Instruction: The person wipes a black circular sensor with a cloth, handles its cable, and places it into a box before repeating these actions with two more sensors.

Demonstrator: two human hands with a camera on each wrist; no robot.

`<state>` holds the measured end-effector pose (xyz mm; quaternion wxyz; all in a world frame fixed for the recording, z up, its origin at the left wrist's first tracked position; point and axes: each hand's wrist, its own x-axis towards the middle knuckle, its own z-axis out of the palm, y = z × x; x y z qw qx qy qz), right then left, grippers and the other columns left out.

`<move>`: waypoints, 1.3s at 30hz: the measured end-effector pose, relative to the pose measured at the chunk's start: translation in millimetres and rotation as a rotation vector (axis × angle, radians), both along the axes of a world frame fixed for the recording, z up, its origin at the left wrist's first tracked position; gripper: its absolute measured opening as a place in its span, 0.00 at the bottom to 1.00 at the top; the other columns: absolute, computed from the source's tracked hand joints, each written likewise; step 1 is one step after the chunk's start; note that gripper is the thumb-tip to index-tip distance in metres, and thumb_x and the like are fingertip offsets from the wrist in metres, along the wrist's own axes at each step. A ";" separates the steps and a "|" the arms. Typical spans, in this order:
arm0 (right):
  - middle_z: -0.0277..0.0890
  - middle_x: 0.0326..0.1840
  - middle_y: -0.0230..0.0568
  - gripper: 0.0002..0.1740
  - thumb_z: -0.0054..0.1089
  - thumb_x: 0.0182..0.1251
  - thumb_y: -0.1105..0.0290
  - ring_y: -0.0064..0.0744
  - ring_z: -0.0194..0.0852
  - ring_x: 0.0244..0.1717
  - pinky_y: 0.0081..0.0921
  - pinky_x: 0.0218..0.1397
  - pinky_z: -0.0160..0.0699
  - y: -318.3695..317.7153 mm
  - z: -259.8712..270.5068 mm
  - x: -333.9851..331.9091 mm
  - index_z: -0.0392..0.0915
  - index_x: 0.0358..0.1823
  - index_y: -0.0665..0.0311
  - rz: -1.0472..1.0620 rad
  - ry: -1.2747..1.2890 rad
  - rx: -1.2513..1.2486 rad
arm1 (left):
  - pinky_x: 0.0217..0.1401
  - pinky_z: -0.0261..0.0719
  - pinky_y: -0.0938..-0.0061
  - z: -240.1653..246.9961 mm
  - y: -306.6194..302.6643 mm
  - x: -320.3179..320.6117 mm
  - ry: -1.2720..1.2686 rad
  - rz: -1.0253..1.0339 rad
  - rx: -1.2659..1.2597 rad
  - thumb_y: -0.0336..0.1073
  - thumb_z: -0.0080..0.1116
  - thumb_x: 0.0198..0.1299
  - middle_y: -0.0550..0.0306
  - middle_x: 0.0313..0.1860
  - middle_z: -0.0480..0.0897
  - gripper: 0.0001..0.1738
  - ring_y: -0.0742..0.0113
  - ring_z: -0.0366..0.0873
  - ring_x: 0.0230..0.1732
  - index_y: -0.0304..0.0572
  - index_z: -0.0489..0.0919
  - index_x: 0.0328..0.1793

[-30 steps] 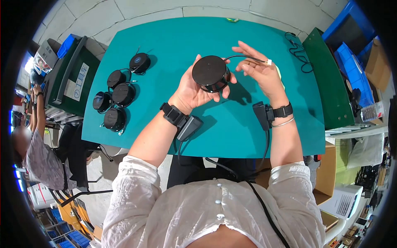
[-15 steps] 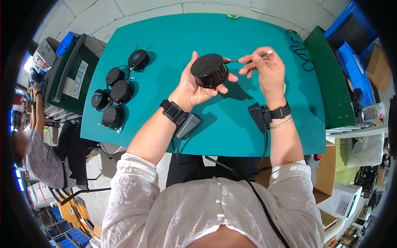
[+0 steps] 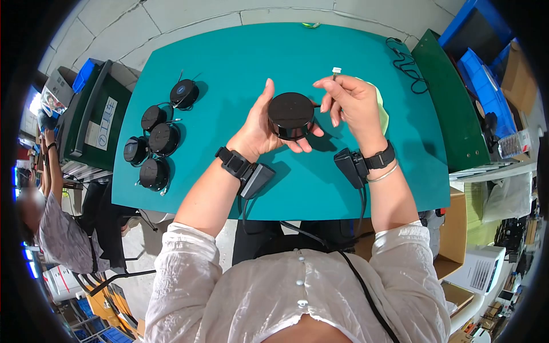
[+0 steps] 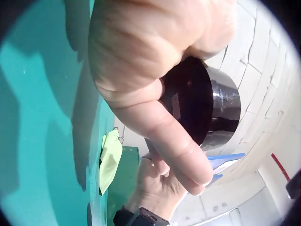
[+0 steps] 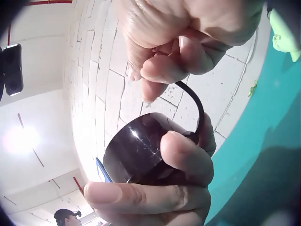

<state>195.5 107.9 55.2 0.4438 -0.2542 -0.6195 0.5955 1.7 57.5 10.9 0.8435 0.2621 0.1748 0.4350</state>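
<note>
Left hand point(image 3: 258, 127) — grips black cylinder point(image 3: 291, 116); right hand point(image 3: 355, 107) — pinches cable point(image 5: 194, 101).

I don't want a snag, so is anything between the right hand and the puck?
Only the cable, running from the puck to the right hand, which pinches it. The left hand holds the puck, fingertips near where the cable leaves it; nothing else visible stands in that gap.
</note>
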 end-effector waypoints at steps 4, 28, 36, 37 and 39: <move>0.75 0.17 0.35 0.14 0.58 0.69 0.65 0.16 0.63 0.09 0.14 0.12 0.58 2.2 0.4 -0.2 0.83 0.39 0.71 -0.004 -0.111 -0.042 | 0.25 0.89 0.62 -1.6 0.0 0.9 0.039 -0.001 -0.031 0.79 0.21 0.59 0.22 0.44 0.78 0.56 0.37 0.84 0.30 0.30 0.66 0.65; 0.84 0.29 0.33 0.07 0.64 0.61 0.75 0.16 0.70 0.16 0.15 0.17 0.66 -5.5 -18.5 -9.6 0.85 0.41 0.64 -0.229 -0.072 0.547 | 0.26 0.91 0.62 -1.1 0.1 0.4 -0.030 0.105 0.000 0.78 0.26 0.59 0.20 0.48 0.75 0.54 0.37 0.84 0.30 0.31 0.62 0.67; 0.79 0.20 0.32 0.11 0.68 0.56 0.74 0.21 0.73 0.16 0.17 0.18 0.67 -7.8 -14.1 -8.7 0.85 0.42 0.59 -0.250 -0.136 0.923 | 0.25 0.90 0.60 1.0 -0.6 -1.1 -0.082 0.108 0.006 0.78 0.27 0.60 0.18 0.48 0.74 0.52 0.34 0.83 0.29 0.32 0.64 0.66; 0.78 0.19 0.32 0.12 0.68 0.55 0.74 0.21 0.74 0.16 0.18 0.18 0.67 -8.4 -12.7 -9.0 0.85 0.43 0.58 -0.239 -0.125 0.927 | 0.25 0.90 0.60 1.0 -0.5 -1.3 -0.084 0.110 0.003 0.78 0.27 0.60 0.18 0.48 0.74 0.52 0.34 0.83 0.29 0.32 0.64 0.66; 0.78 0.19 0.32 0.12 0.68 0.56 0.75 0.21 0.75 0.17 0.18 0.18 0.68 -10.1 -10.4 -8.8 0.85 0.43 0.58 -0.228 -0.133 0.927 | 0.25 0.90 0.60 1.0 0.0 -2.0 -0.081 0.101 0.000 0.77 0.26 0.61 0.18 0.48 0.74 0.52 0.34 0.83 0.29 0.31 0.64 0.65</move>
